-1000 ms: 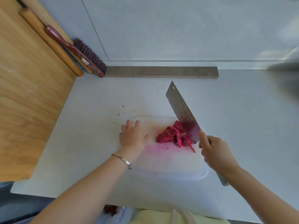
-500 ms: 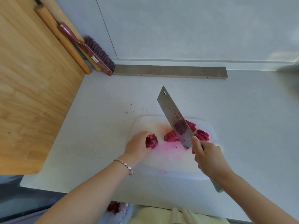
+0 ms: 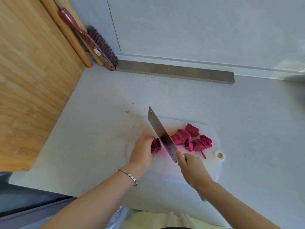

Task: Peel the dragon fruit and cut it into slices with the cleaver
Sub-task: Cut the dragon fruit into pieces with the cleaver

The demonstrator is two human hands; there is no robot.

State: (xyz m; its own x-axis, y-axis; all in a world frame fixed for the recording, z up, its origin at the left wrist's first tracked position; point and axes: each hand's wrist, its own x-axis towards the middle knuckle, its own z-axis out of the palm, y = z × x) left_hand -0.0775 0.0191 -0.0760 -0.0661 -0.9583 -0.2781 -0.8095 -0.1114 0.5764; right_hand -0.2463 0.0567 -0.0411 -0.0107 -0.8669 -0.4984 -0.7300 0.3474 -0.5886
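1 dragon fruit chunk [image 3: 156, 145] is gripped by the left hand [image 3: 142, 150], 1 cleaver [image 3: 160, 133] by the right hand [image 3: 192, 169] (slices [image 3: 191, 138] beside).

Grey bar [image 3: 175, 74] flat on the table [image 3: 247, 121], tight along the wall [image 3: 198, 30]. Touching the bar's left end, a brush [image 3: 99, 45]. Left of the bar, past the brush, wooden rods [image 3: 72, 40], then a wooden board [image 3: 29, 80]. Well in front of the bar's right end, a small tape ring [image 3: 219, 155].

Wooden board [image 3: 33, 80] cut by left edge, cleaver handle [image 3: 203, 198] mostly hidden in right hand [image 3: 193, 169]
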